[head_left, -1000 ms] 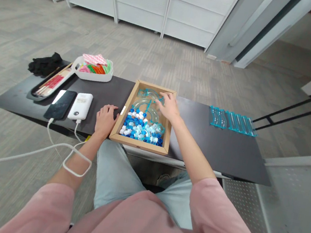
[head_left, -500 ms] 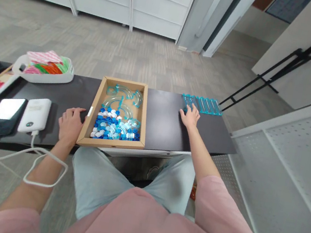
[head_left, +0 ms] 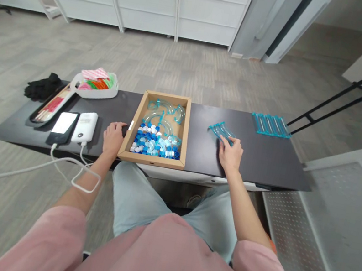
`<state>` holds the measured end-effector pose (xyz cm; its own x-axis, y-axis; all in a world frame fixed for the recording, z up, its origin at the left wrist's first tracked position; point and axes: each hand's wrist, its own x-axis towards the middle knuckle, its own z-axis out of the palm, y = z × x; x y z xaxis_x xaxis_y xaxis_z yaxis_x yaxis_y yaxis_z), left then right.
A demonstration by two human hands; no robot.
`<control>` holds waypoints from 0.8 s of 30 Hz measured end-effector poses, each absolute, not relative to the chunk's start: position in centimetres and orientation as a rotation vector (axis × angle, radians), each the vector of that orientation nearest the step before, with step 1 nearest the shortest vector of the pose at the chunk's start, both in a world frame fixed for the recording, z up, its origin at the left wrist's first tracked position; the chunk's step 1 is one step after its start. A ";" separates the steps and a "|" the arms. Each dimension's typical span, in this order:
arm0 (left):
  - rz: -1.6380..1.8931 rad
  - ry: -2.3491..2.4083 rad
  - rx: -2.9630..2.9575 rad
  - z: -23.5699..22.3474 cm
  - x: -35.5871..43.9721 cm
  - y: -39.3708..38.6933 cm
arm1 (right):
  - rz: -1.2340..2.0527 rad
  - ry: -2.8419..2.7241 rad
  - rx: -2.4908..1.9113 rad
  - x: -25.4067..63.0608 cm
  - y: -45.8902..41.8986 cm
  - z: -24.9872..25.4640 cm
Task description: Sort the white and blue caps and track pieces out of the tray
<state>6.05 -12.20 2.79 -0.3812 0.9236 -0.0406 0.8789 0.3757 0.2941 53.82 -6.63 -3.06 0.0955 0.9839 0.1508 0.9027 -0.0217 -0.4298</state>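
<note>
My right hand [head_left: 231, 155] grips a small group of clear tubes with blue ends [head_left: 221, 130] just over the right half of the table, its fingers closed on their near end. Farther right, at the back edge, a row of similar clear tubes [head_left: 270, 125] lies side by side. My left hand [head_left: 113, 138] rests on the table against the left side of a cardboard box [head_left: 187, 132], fingers loosely extended beside a small black object [head_left: 124, 130]. Inside the box, curved clear tubes [head_left: 165, 126] lie at the back and many blue and white connector pieces [head_left: 155, 144] fill the front.
On the left of the dark table [head_left: 205, 114] are a white power bank [head_left: 84, 127], a phone [head_left: 63, 127], a tray of sticks [head_left: 52, 107], a white basket [head_left: 104, 93] with colourful items and a black cloth-like bundle [head_left: 42, 87]. A white cable [head_left: 18, 172] crosses near my left arm.
My right hand has moved left and nearer, bringing part of the tube row with it. The remaining tubes stay at the back right. The camera view has turned left.
</note>
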 end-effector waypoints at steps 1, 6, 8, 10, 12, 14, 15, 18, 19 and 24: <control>0.331 2.436 1.615 2.8 6.1 -12.2 | 0.273 -1.843 -1.964 53.7 -6.9 -3.1; 0.339 2.420 1.619 2.7 6.0 -12.3 | 0.370 -1.832 -1.865 52.9 -7.5 -2.8; 0.345 2.418 1.623 2.6 5.9 -12.3 | 0.418 -1.817 -1.848 52.5 -7.7 -2.5; 0.353 2.421 1.621 2.5 5.8 -12.3 | 0.423 -1.811 -1.851 52.0 -7.8 -2.1; 0.364 2.421 1.618 2.4 5.8 -12.2 | 0.370 -1.835 -1.839 51.1 -7.8 -1.6; 0.380 2.415 1.618 2.3 5.8 -12.2 | 0.317 -1.891 -1.774 49.6 -7.6 -0.9; 0.389 2.410 1.619 2.2 5.7 -12.2 | 0.314 -1.932 -1.717 48.5 -7.5 -0.5; 0.410 2.402 1.619 2.1 5.7 -12.2 | 0.379 -2.108 -1.510 44.1 -7.1 0.7; 0.411 2.399 1.618 2.1 5.7 -12.3 | 0.404 -2.172 -1.452 42.3 -7.0 1.2; 0.392 2.389 1.616 2.1 5.7 -12.3 | 0.472 -2.439 -1.256 35.9 -6.1 3.2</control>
